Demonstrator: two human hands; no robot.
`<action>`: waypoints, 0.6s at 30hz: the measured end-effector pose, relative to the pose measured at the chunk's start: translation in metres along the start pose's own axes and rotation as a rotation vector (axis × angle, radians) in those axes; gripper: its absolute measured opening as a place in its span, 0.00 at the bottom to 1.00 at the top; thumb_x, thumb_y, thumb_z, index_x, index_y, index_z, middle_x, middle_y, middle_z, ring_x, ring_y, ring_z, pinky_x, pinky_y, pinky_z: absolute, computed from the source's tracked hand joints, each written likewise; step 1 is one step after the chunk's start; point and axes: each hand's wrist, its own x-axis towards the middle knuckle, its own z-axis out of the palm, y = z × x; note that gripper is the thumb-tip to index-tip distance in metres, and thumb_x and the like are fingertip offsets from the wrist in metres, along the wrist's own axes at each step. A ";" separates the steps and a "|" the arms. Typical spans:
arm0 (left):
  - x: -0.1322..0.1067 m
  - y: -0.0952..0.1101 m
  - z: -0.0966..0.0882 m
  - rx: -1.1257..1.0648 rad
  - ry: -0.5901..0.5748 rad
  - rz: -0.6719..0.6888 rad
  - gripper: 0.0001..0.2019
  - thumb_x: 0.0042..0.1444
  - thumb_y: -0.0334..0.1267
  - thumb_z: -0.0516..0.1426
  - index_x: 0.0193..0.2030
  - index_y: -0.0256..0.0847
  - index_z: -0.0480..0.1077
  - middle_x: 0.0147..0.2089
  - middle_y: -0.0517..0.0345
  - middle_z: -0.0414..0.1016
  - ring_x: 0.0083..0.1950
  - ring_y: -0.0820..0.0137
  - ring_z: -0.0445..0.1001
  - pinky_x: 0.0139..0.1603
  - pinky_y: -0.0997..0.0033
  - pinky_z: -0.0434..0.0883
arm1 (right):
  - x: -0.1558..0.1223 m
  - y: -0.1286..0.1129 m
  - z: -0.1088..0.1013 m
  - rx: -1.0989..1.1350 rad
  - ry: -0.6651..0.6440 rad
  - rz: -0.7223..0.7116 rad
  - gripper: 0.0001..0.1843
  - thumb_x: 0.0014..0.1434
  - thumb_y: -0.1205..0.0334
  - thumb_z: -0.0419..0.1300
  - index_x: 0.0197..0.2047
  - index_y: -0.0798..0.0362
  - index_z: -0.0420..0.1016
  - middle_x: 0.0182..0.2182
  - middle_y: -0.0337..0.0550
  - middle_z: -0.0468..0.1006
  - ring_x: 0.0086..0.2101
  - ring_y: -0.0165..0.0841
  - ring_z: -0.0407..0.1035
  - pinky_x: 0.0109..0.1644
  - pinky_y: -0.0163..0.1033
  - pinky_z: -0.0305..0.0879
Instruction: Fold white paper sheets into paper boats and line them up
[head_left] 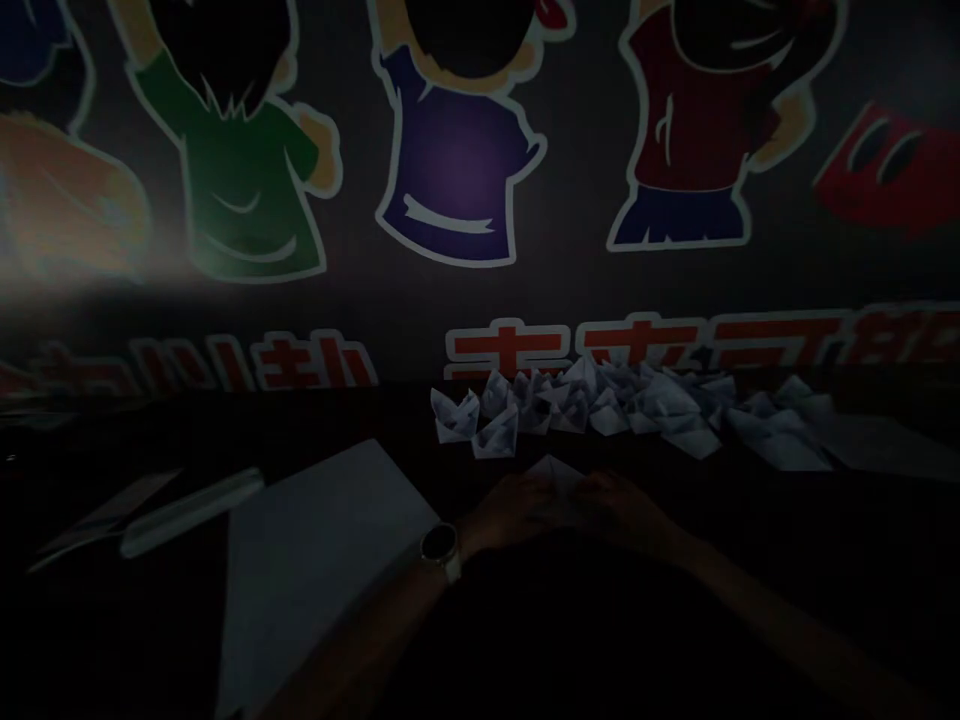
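A partly folded sheet of white paper (556,478) with a pointed top and a centre crease lies in front of me on the dark table. My left hand (510,510) closes on its left side, with a watch (439,545) on that wrist. On the right side of the same paper my right hand (616,500) is closed, fingers bent over it. Dim light hides the fingertips and the lower part of the paper. Just beyond my hands stand several folded paper boats (495,432), the nearest ones upright.
White paper sheets (315,570) lie left of my left forearm. Further left are a long pale object (191,512) and a flat item (112,515), both too dark to name. Another flat paper (892,445) lies at far right. A wall with painted figures (457,170) rises behind.
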 end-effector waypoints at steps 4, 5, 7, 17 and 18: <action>0.001 0.002 0.000 0.017 -0.005 0.021 0.17 0.61 0.45 0.47 0.55 0.47 0.62 0.58 0.57 0.64 0.57 0.64 0.63 0.55 0.61 0.60 | 0.000 0.002 0.001 0.001 -0.011 -0.004 0.16 0.54 0.55 0.58 0.45 0.49 0.74 0.42 0.46 0.72 0.43 0.37 0.65 0.49 0.43 0.61; 0.001 0.003 0.000 0.022 -0.003 0.035 0.17 0.61 0.45 0.46 0.56 0.46 0.61 0.58 0.57 0.64 0.58 0.64 0.62 0.56 0.62 0.60 | 0.000 0.003 0.001 0.004 -0.016 -0.008 0.15 0.55 0.56 0.57 0.45 0.49 0.73 0.42 0.46 0.72 0.43 0.37 0.65 0.49 0.42 0.61; 0.002 0.004 0.001 0.027 0.001 0.064 0.18 0.62 0.43 0.44 0.57 0.45 0.59 0.59 0.55 0.63 0.58 0.65 0.62 0.58 0.63 0.58 | 0.001 0.005 0.002 0.005 -0.025 -0.025 0.15 0.56 0.59 0.55 0.47 0.47 0.73 0.43 0.45 0.72 0.43 0.36 0.66 0.49 0.42 0.61; 0.002 -0.010 0.017 -0.079 0.072 -0.009 0.12 0.61 0.38 0.48 0.44 0.48 0.71 0.56 0.63 0.68 0.57 0.67 0.63 0.57 0.64 0.57 | -0.001 -0.003 0.004 0.020 0.039 0.007 0.14 0.61 0.65 0.47 0.43 0.49 0.73 0.41 0.44 0.74 0.43 0.35 0.67 0.48 0.41 0.62; 0.002 -0.013 0.018 -0.133 0.084 -0.027 0.11 0.61 0.37 0.49 0.43 0.47 0.72 0.54 0.63 0.69 0.56 0.67 0.64 0.56 0.65 0.58 | -0.002 -0.003 0.004 0.029 0.035 0.017 0.14 0.61 0.65 0.47 0.42 0.49 0.73 0.41 0.44 0.74 0.43 0.34 0.67 0.48 0.40 0.62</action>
